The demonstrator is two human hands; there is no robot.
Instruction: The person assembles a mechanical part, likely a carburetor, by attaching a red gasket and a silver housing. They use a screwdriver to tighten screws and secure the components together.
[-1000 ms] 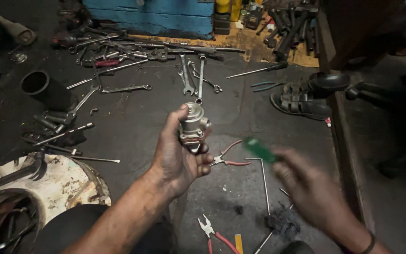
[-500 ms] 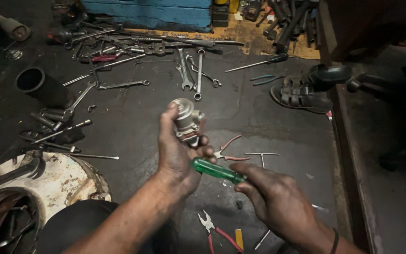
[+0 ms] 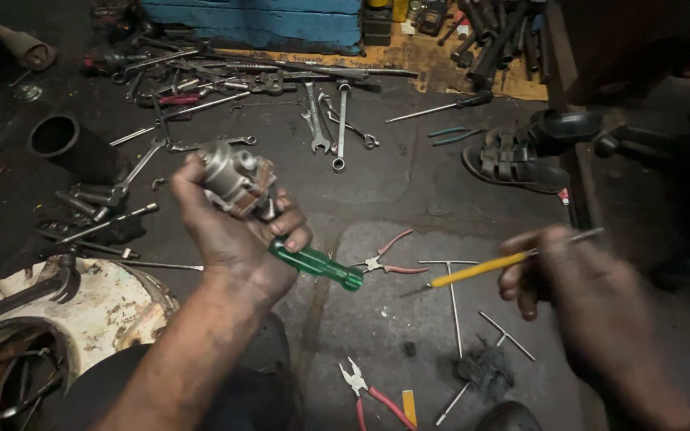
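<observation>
**Head view: metal part and green screwdriver in my left hand, yellow tool in my right**

Head camera looks down on a dark workshop floor (image 3: 409,191) strewn with tools. My left hand (image 3: 233,239) is closed around a small grey metal part (image 3: 229,179), gripped at its lower end, so the part stands clear above the fingers. Its long axis tilts up and to the left, away from me. The same hand also pins a green-handled screwdriver (image 3: 317,266); the handle sticks out from under the fingers, pointing down and to the right, with its butt end over the floor. The screwdriver's shaft is hidden behind my fingers and the part, so I cannot tell where its tip sits.

My right hand (image 3: 584,295) is closed on a thin yellow-handled tool (image 3: 481,267). This tool lies nearly level, rising slightly to the right, with a metal end poking out beyond the fingers. The hand is blurred, and its grip is hard to make out in detail.

On the floor between the hands lie red-handled pliers (image 3: 389,262) and a T-shaped wrench (image 3: 452,295). Spanners (image 3: 337,120) lie further off, and a sandal (image 3: 513,160) rests near the right. A rusty white drum (image 3: 97,311) is cut off at the lower left corner.
</observation>
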